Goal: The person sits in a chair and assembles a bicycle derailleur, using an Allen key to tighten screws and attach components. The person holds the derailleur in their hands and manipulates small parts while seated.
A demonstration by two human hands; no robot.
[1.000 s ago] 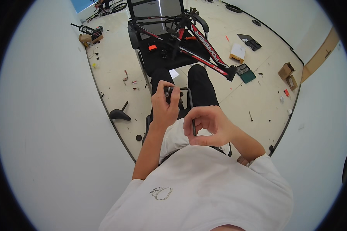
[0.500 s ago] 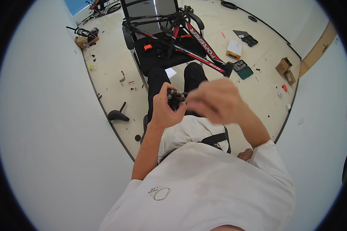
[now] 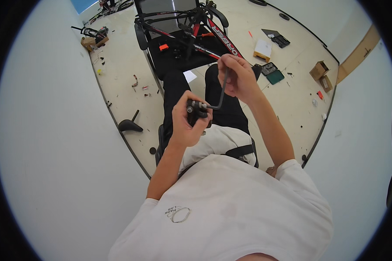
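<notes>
1 L-key [image 3: 223,95] meets 1 black part [image 3: 196,115] near the centre of the picture.
The left hand [image 3: 185,126], just left of centre, is wrapped round the black part; the right hand [image 3: 240,80], above and right of it, grips the upright long arm of the L-key, whose short arm meets the part's right side. At upper centre a bike frame [image 3: 224,40] lies on a chair [image 3: 161,62]; a saddle [image 3: 130,126] lies left of centre, a green case [image 3: 275,77] at upper right.
</notes>
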